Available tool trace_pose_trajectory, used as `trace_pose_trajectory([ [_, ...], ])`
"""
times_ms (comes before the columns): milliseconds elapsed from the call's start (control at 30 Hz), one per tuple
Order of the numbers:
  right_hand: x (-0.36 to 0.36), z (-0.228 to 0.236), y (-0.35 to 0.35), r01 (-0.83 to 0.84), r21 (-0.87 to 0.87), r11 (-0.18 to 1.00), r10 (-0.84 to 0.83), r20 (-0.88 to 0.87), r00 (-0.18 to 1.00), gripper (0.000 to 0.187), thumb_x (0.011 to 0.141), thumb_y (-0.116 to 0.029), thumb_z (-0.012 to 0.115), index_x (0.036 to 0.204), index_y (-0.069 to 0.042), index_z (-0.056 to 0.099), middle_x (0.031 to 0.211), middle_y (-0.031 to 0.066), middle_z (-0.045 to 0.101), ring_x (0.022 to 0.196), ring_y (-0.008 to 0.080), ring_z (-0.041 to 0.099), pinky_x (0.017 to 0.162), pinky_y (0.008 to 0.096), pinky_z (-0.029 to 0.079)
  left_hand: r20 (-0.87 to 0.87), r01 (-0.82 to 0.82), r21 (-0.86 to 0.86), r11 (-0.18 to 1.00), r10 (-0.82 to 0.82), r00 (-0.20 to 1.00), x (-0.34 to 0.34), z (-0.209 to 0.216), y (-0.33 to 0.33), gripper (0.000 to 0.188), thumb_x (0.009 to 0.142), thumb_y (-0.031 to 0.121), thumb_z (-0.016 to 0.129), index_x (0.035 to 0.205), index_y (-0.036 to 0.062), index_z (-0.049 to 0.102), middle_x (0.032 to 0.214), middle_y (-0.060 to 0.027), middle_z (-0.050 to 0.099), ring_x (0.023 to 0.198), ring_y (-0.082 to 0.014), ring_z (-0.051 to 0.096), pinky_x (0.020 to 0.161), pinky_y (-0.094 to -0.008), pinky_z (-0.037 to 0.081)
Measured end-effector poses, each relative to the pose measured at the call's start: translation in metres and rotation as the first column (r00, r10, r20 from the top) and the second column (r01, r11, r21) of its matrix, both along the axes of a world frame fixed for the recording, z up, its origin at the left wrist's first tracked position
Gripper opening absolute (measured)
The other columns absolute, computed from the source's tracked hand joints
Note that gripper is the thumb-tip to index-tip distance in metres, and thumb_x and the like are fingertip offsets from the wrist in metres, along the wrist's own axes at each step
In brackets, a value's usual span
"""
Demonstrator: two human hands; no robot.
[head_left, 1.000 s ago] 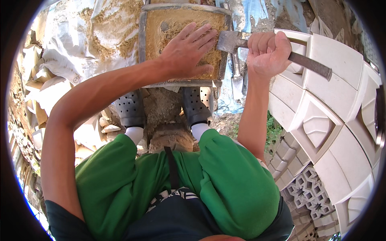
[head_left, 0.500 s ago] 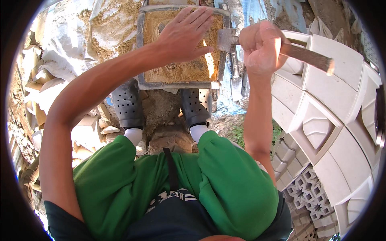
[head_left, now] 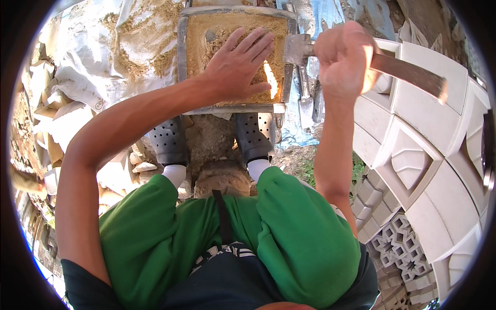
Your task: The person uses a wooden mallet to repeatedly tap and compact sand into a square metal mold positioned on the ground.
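Before me is a rectangular dark-framed mould point(head_left: 182, 57) filled with tan, sandy material point(head_left: 227, 26). My left hand point(head_left: 238, 64) is spread flat over it, palm down with fingers apart; whether it presses on the material I cannot tell. In my right hand point(head_left: 345, 59) is a hammer point(head_left: 408, 72), gripped close to its blocky metal head. Its worn wooden handle sticks out to the right. The hammer head is at the mould's right edge; contact is unclear.
Long metal tools point(head_left: 305, 85) lie on blue sheeting point(head_left: 298, 137) right of the mould. Pale cast blocks point(head_left: 434, 124) are stacked along the right, with a lattice block point(head_left: 400, 248) below. Broken pieces point(head_left: 67, 121) and crumpled sheeting point(head_left: 77, 67) lie left. My grey clogs point(head_left: 168, 139) are below the mould.
My left hand has slid nearer to me over the mould, uncovering a round dark spot in the material. My right hand and the hammer have shifted slightly right.
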State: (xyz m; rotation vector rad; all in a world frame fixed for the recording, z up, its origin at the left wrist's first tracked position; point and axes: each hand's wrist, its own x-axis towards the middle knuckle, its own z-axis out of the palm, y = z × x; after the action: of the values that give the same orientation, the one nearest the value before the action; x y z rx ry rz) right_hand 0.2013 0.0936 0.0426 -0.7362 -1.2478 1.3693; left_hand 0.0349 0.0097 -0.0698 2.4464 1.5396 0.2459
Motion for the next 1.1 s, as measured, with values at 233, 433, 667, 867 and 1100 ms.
trace_pose_trajectory([
  [233,-0.008,-0.035,0.02,0.052,0.109,0.993,-0.06,0.069,0.996,0.039,0.096,-0.007,0.048,0.06,-0.009,0.033,0.052,-0.0009,0.025,0.044,0.012,0.022,0.045,0.0324,0.021,-0.019,0.036,-0.014,0.999,-0.037,0.999,0.009,0.011,0.001,0.085,0.097,0.059,0.052,0.155,0.0001,0.036,0.165,-0.0133,0.03,0.156,-0.0271,0.021,0.128,-0.0495,0.012],
  [433,-0.003,0.02,0.03,-0.007,0.12,0.993,0.01,-0.03,0.999,0.044,0.097,-0.017,0.054,0.058,-0.011,0.036,0.053,-0.0005,0.034,0.042,0.012,0.03,0.042,0.0307,0.023,0.115,0.129,-0.031,0.991,-0.125,0.985,0.001,0.006,-0.005,0.082,0.093,0.054,0.062,0.152,0.0,0.04,0.163,-0.0141,0.035,0.155,-0.0269,0.023,0.128,-0.0487,0.013],
  [667,-0.001,-0.045,0.039,0.06,0.053,0.997,-0.063,0.053,0.997,0.036,0.1,-0.019,0.057,0.068,-0.01,0.044,0.055,0.0002,0.039,0.045,0.0121,0.037,0.045,0.0311,0.031,0.18,0.284,-0.037,0.958,-0.273,0.945,0.005,0.014,0.004,0.059,0.095,0.048,0.063,0.133,0.0026,0.059,0.148,-0.0123,0.053,0.145,-0.0283,0.041,0.125,-0.0455,0.027],
  [867,-0.001,0.035,0.035,0.034,0.028,0.999,-0.035,0.033,0.999,0.049,0.099,-0.023,0.048,0.058,-0.012,0.025,0.051,-0.0001,0.024,0.046,0.0114,0.019,0.045,0.0327,0.017,0.196,0.252,0.029,0.967,-0.253,0.947,-0.01,0.007,0.007,0.051,0.095,0.044,0.064,0.125,0.0027,0.063,0.135,-0.012,0.06,0.137,-0.03,0.049,0.119,-0.0449,0.036],
  [1100,-0.019,-0.003,0.033,0.052,0.098,0.994,-0.065,0.132,0.989,0.041,0.099,-0.019,0.055,0.062,-0.01,0.04,0.052,0.0001,0.037,0.044,0.0121,0.037,0.044,0.0316,0.03,0.159,0.036,0.113,0.993,-0.054,0.986,-0.023,-0.004,0.019,0.065,0.096,0.044,0.063,0.142,0.001,0.051,0.148,-0.0155,0.051,0.141,-0.0324,0.045,0.12,-0.0456,0.035],
])
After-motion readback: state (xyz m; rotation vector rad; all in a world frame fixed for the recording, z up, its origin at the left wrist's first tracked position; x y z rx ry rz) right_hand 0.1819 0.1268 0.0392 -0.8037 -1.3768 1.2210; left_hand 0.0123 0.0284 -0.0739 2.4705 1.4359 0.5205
